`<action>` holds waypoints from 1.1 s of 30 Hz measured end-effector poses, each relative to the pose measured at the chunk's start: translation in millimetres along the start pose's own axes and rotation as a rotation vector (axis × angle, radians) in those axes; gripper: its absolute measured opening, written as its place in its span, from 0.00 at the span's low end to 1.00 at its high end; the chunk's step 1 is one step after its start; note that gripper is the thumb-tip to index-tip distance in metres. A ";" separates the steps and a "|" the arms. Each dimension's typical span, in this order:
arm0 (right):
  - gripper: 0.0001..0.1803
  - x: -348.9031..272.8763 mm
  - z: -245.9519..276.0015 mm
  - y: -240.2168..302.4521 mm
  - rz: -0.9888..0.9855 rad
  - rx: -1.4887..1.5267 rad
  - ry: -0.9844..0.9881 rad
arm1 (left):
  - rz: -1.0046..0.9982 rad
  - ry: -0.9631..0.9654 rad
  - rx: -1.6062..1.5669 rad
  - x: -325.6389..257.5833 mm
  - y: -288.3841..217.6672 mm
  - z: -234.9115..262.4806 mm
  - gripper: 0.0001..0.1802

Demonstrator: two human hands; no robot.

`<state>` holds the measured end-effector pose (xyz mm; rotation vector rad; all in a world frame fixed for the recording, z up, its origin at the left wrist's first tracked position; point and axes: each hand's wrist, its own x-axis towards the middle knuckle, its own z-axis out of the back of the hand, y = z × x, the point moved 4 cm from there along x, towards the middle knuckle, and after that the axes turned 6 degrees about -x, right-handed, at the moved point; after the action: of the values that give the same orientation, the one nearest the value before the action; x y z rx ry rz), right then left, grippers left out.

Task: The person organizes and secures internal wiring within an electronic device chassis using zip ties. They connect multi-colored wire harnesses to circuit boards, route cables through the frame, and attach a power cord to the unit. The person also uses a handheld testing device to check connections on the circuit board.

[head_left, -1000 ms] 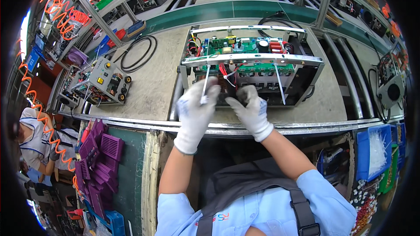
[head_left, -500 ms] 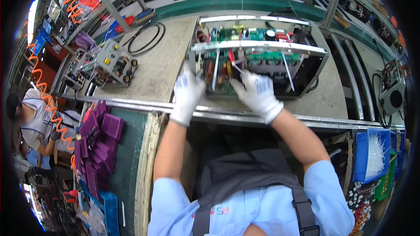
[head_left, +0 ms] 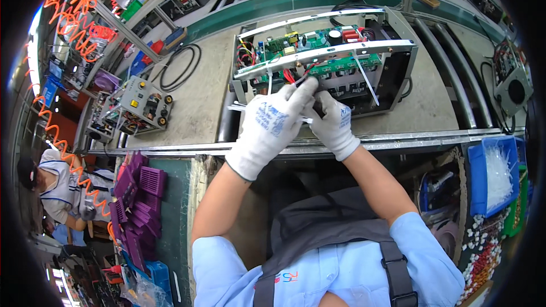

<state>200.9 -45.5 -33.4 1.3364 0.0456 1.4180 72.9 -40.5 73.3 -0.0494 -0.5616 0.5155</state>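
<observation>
An open metal chassis (head_left: 392, 88) with green circuit boards (head_left: 310, 42) inside sits on the grey bench in front of me. Both my hands wear white gloves and meet at its front edge. My left hand (head_left: 273, 122) pinches a thin white cable tie (head_left: 239, 108) that sticks out to the left. My right hand (head_left: 334, 122) is curled beside it, fingers closed at the same spot near red and black wires (head_left: 293, 75). Another white cable tie (head_left: 365, 82) hangs from the chassis rail. What exactly the right fingers grip is hidden.
A smaller unit with knobs (head_left: 142, 105) and a black cable loop (head_left: 181, 67) lie left on the bench. Purple plastic parts (head_left: 139, 193) are piled lower left. A blue bin of white ties (head_left: 496, 176) stands right. Another person (head_left: 54, 185) sits at far left.
My hands drew back from the chassis rail toward its front edge and came together. The left hand now holds a cable tie sticking out leftward.
</observation>
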 end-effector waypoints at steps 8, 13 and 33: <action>0.12 7.1 3.3 3.9 0.159 0.020 -0.105 | 0.023 -0.196 -0.101 34.6 -31.9 -8.0 0.05; 0.12 8.2 8.0 0.0 -0.038 0.023 -0.056 | 0.193 -0.141 -0.208 -1.8 -16.6 -2.1 0.03; 0.07 -63.0 39.5 26.9 -0.081 0.176 0.768 | 0.758 0.188 -1.226 -111.2 -19.0 -114.4 0.21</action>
<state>193.8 -123.7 -43.2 0.8416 0.7347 1.8099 60.7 -99.8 -75.5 -1.5078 -0.5932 0.8149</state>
